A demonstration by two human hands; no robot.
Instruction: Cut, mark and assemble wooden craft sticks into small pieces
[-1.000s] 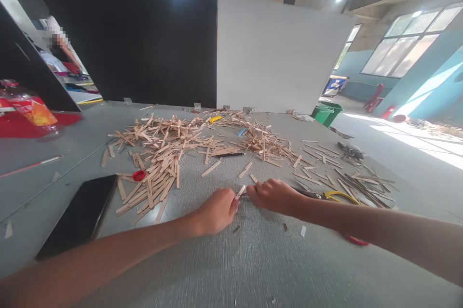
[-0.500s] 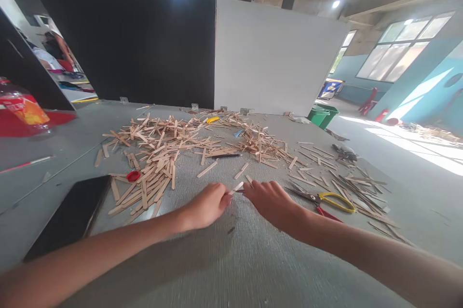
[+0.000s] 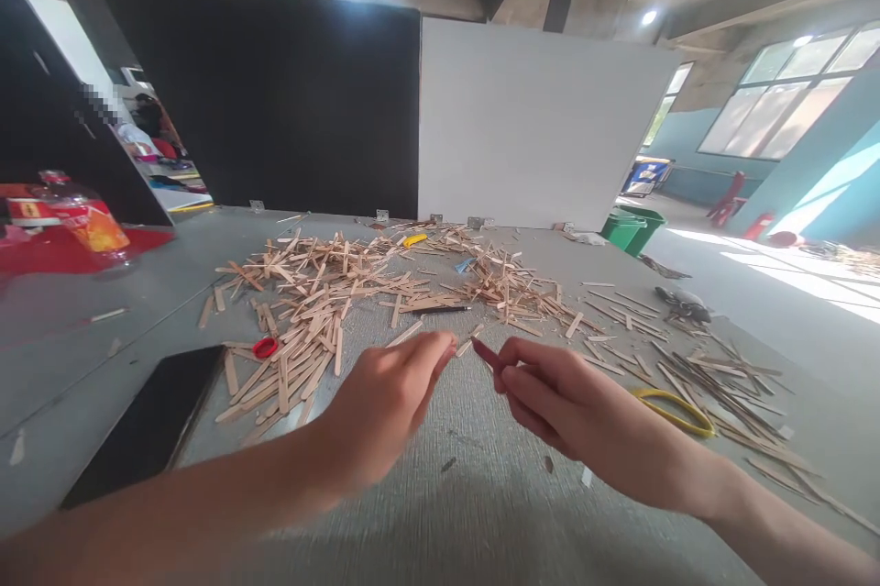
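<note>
My right hand (image 3: 550,393) is closed, pinching a narrow dark reddish-brown strip (image 3: 487,353) whose dark tip points toward my left hand. The strip's kind is unclear. My left hand (image 3: 395,384) is raised over the table on the other side, fingers bent and pressed together; anything in them is hidden. A small gap parts the hands. Just beyond them lie loose wooden craft sticks (image 3: 404,335) and a black pen (image 3: 444,309). Behind my right wrist shows the yellow handle (image 3: 677,414) of a pair of scissors, the rest covered by my hand and arm.
Craft sticks (image 3: 295,366) lie heaped left and back, with dark thin strips (image 3: 721,384) at right. A black flat slab (image 3: 148,421), a red ring (image 3: 265,348), a yellow object (image 3: 414,240) and a drink bottle (image 3: 89,224) are around. A black-and-white partition (image 3: 330,109) stands behind.
My hands have drawn apart; a pale stick end showed between them before. My right hand has turned, exposing the brown strip, and now covers more of the scissors. The view has shifted slightly.
</note>
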